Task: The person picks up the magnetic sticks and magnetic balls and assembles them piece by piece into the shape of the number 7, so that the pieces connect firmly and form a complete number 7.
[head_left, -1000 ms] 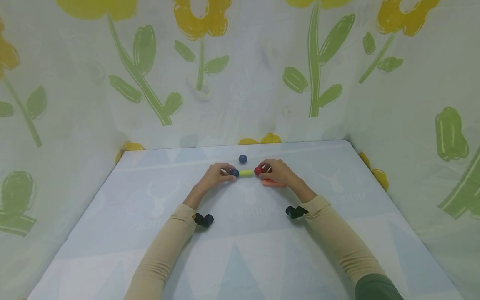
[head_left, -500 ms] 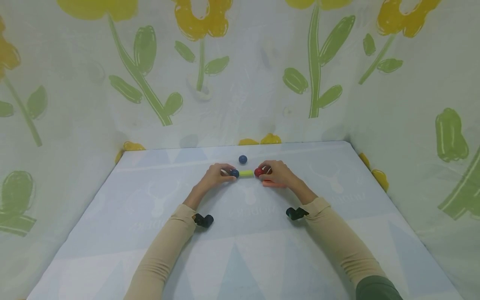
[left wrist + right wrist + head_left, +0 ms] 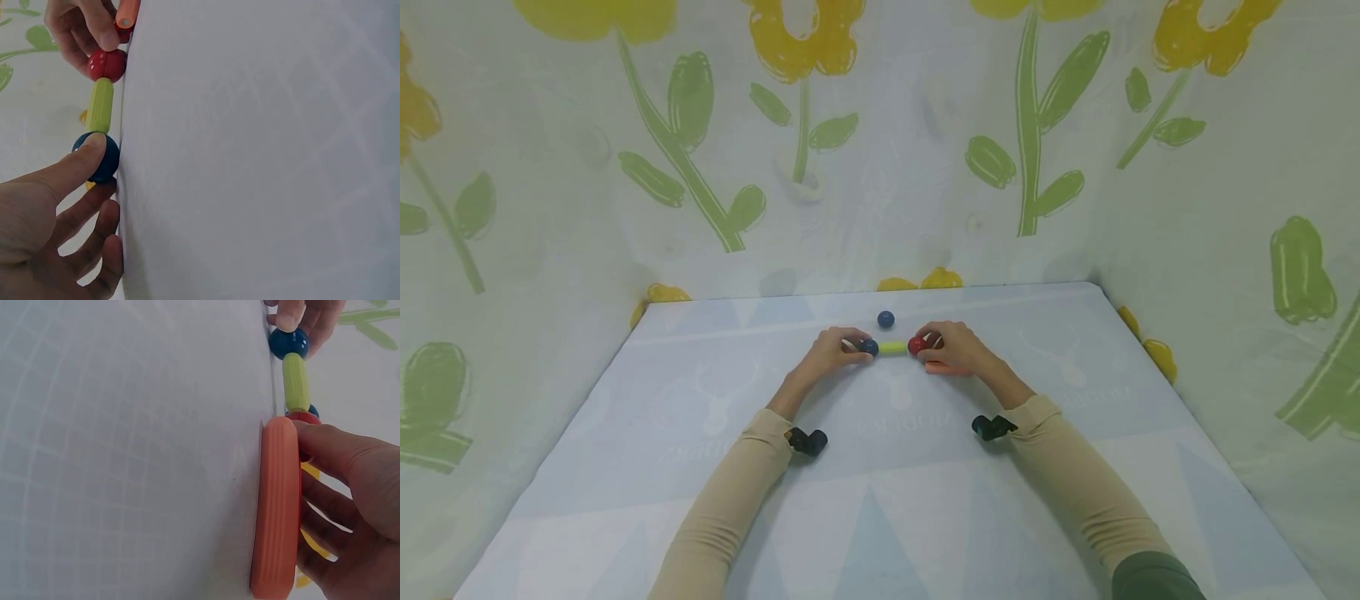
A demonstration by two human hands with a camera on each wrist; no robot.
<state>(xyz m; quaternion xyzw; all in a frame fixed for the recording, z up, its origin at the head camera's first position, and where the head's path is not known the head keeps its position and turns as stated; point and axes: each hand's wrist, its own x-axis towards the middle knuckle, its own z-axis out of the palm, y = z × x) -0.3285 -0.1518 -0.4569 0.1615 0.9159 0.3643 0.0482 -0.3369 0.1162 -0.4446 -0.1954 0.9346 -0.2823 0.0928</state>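
Note:
My left hand (image 3: 832, 350) pinches a blue ball (image 3: 111, 160) between thumb and fingers. Opposite it, my right hand (image 3: 961, 346) grips a red ball (image 3: 107, 65). A ribbed yellow-green rod (image 3: 100, 105) lies in line between the two balls and seems to touch both in the left wrist view. Just in front of the right hand lies a ribbed orange rod (image 3: 277, 506), not held. Something red (image 3: 124, 34) shows partly behind that rod; its shape is hidden.
A second blue ball (image 3: 886, 319) rests on the table behind the rod, nearer the back edge. The table (image 3: 895, 467) has a pale patterned cloth. Flower-printed fabric walls (image 3: 895, 167) stand at the back and both sides.
Almost nothing differs. Both hands keep their hold on the blue and red balls, and the red ball sits perhaps slightly nearer the yellow-green rod.

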